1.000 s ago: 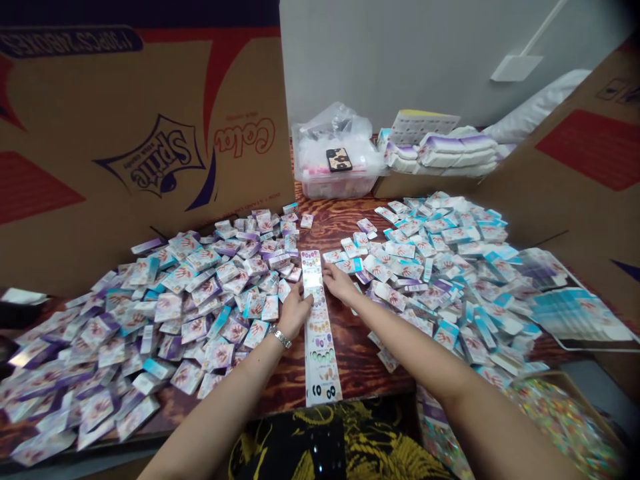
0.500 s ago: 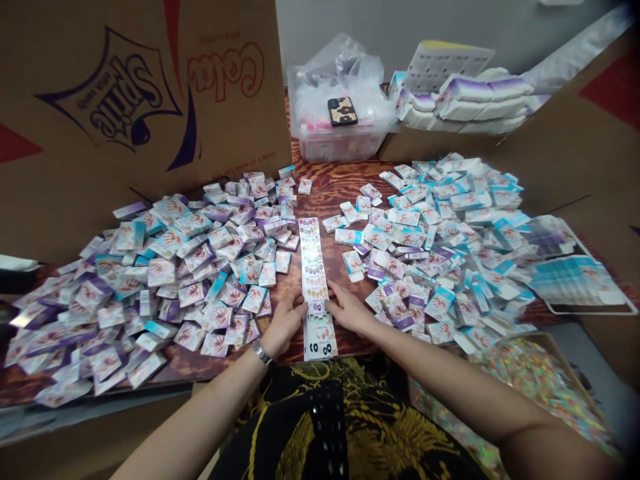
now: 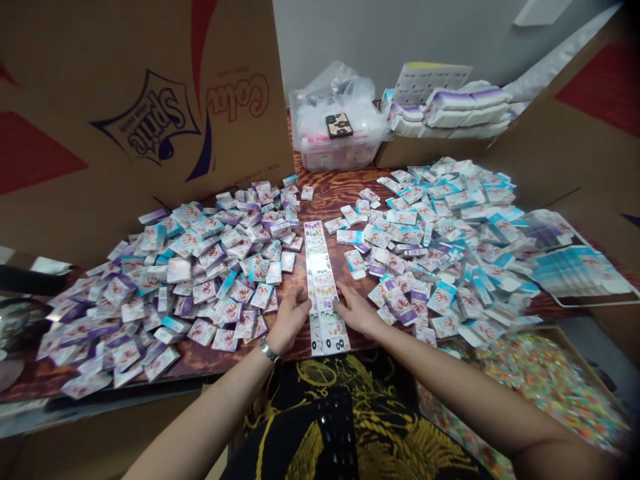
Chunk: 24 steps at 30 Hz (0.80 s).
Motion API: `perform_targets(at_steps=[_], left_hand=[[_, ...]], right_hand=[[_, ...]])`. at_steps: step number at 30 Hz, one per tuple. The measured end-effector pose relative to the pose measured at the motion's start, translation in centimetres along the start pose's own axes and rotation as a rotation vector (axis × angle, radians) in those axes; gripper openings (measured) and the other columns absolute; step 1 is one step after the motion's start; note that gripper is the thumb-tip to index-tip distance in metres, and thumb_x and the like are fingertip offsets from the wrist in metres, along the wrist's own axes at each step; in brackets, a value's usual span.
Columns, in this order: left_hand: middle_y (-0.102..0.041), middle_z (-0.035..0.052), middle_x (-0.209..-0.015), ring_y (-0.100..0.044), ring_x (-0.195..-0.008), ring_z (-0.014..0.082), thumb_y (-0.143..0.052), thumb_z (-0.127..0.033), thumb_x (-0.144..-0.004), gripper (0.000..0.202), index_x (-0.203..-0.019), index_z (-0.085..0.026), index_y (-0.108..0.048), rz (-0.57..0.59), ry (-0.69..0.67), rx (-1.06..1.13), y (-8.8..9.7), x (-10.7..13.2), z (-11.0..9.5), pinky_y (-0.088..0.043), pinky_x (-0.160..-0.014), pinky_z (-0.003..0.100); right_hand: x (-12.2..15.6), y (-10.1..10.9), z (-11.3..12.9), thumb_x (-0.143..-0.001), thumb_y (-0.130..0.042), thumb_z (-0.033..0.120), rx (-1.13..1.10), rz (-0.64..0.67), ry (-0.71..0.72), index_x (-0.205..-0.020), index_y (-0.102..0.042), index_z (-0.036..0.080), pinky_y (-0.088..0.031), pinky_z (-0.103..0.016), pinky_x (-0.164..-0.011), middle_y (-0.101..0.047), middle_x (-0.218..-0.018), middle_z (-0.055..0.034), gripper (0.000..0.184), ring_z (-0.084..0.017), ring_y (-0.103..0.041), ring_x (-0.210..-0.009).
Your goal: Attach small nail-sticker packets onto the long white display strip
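A long glossy strip of nail-design sheets (image 3: 320,280) lies lengthwise on the wooden table (image 3: 330,193), between two large heaps of small white, teal and purple cards printed with a hand (image 3: 200,280) (image 3: 430,267). My left hand (image 3: 289,320), with a silver wristwatch (image 3: 269,349) on its wrist, lies flat with its fingertips at the strip's left edge near the lower end. Across from it, my right hand (image 3: 356,310) touches the strip's right edge. Neither hand grips anything.
Cardboard panels printed with Sprite and Cola logos (image 3: 150,127) stand behind and to the right of the heaps. At the back are a plastic bin (image 3: 337,127) with a phone on top and stacked white-purple packs (image 3: 450,110). A tray of colourful pieces (image 3: 540,380) sits at lower right.
Both hands have slid down the strip toward its near end, and the right hand has moved the most. The view has also shifted slightly.
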State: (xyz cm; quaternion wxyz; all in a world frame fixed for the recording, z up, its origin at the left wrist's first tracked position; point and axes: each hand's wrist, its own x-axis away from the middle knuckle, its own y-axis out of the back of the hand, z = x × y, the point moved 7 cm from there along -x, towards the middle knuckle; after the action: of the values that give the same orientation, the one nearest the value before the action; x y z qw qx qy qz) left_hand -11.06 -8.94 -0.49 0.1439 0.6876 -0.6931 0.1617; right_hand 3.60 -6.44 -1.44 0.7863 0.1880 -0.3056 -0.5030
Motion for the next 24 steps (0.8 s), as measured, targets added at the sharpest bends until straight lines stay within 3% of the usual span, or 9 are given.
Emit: perform_targets(at_steps=[4, 11, 15, 24], left_hand=[[-0.070, 0.0122, -0.093, -0.067, -0.079, 0.0218, -0.059, -0.024, -0.075, 0.032, -0.104, -0.013, -0.058, 0.010, 0.097, 0.082, 0.0, 0.6, 0.7, -0.053, -0.072, 0.036], [-0.070, 0.0119, -0.091, -0.067, -0.077, 0.0215, -0.065, -0.026, -0.070, 0.033, -0.100, -0.012, -0.060, -0.021, 0.163, 0.177, -0.1, 1.2, 0.8, -0.054, -0.068, 0.033], [-0.071, 0.0098, -0.083, -0.067, -0.073, 0.0206, -0.067, -0.024, -0.067, 0.029, -0.093, -0.012, -0.064, -0.014, 0.211, 0.198, -0.5, 1.5, 0.7, -0.053, -0.066, 0.031], [-0.071, 0.0090, -0.076, -0.067, -0.069, 0.0209, -0.068, -0.026, -0.062, 0.026, -0.084, -0.012, -0.066, -0.019, 0.270, 0.215, -2.3, 1.4, 1.5, -0.052, -0.060, 0.028]], right_hand=[[-0.2, -0.4, 0.8, -0.081, -0.048, 0.016, 0.003, -0.001, 0.025, -0.131, -0.042, 0.012, -0.035, -0.041, -0.100, -0.051, -0.127, -0.0160, 0.050, -0.026, -0.046, -0.119], [-0.5, -0.8, 1.7, -0.080, -0.048, 0.013, 0.008, 0.004, 0.073, -0.127, -0.045, 0.012, -0.037, -0.039, -0.098, -0.052, -0.126, -0.0146, 0.048, -0.025, -0.048, -0.116], [-0.2, -0.7, 1.5, -0.080, -0.047, 0.012, 0.001, -0.005, 0.074, -0.125, -0.047, 0.014, -0.040, -0.038, -0.093, -0.058, -0.118, -0.0133, 0.046, -0.023, -0.053, -0.109], [0.3, 0.5, 0.5, -0.080, -0.048, 0.013, -0.007, -0.010, 0.063, -0.124, -0.048, 0.014, -0.039, -0.036, -0.094, -0.057, -0.121, -0.0126, 0.045, -0.023, -0.052, -0.110]])
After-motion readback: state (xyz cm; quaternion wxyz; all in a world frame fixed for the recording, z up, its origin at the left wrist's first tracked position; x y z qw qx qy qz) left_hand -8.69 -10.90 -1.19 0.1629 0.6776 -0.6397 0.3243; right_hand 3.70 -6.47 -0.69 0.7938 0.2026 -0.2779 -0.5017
